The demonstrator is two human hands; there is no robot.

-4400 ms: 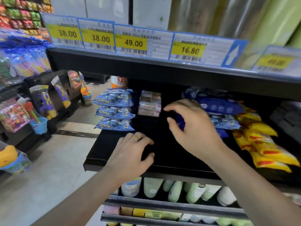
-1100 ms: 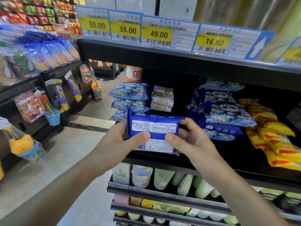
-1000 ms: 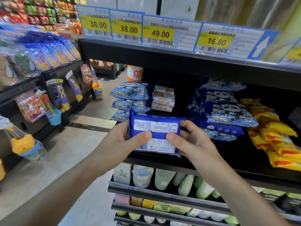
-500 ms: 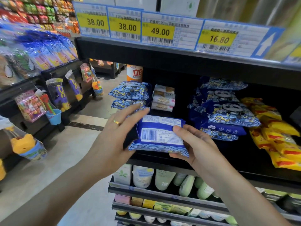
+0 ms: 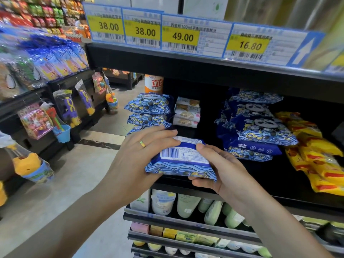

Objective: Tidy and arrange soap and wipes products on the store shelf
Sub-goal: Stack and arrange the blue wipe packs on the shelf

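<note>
**Blue wipes pack held at the shelf edge**

Both hands grip one wipes pack (image 5: 181, 161) above the front of the black shelf (image 5: 290, 194). The left hand (image 5: 137, 157) lies curled over its top, the right hand (image 5: 219, 170) cups its end. The pack is blue with a wave pattern; its white barcode label faces up.

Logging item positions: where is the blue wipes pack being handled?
Centre of the head view, blue wipes pack is held between left hand and right hand, before the black shelf.
</note>
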